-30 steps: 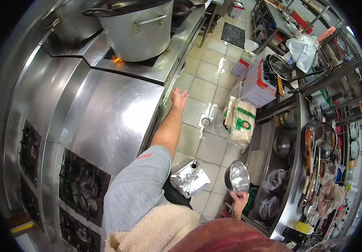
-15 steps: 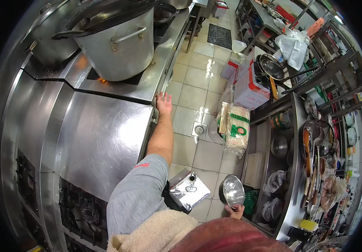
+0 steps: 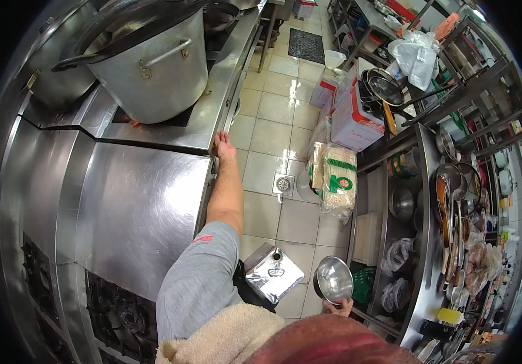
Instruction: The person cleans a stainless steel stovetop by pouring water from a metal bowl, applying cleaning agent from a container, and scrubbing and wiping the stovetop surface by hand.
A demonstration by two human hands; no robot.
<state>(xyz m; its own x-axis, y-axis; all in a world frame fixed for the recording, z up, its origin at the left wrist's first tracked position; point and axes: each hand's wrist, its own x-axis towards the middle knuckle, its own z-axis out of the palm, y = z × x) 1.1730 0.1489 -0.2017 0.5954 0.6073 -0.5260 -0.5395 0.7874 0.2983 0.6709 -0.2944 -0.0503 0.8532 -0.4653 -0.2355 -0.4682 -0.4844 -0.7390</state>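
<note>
My left hand [image 3: 225, 147] is stretched forward to the front panel of the steel range [image 3: 211, 130], just below its top edge. Its fingers are drawn together against the panel, and whatever they grip is hidden. Above it, a large aluminium stockpot [image 3: 155, 76] stands on a burner, with a small orange flame [image 3: 134, 124] under its base. Low on the right, my right hand [image 3: 338, 307] grips the rim of a metal bowl [image 3: 335, 279], which is tilted with its inside facing up. Nearest to this bowl on the left is a shiny square tin [image 3: 275, 273] with a round opening.
A smooth steel worktop [image 3: 152, 194] and a black burner grate [image 3: 121, 306] lie to my left. Plastic-wrapped packs [image 3: 338, 182], a white box [image 3: 358, 124] and a steel shelf unit [image 3: 415, 291] with pans and ladles line the right. A drain [image 3: 283, 183] is in the tiled floor.
The fingers of my left hand have gone from spread to drawn together at the panel. Less flame shows under the stockpot. My right hand still holds the bowl.
</note>
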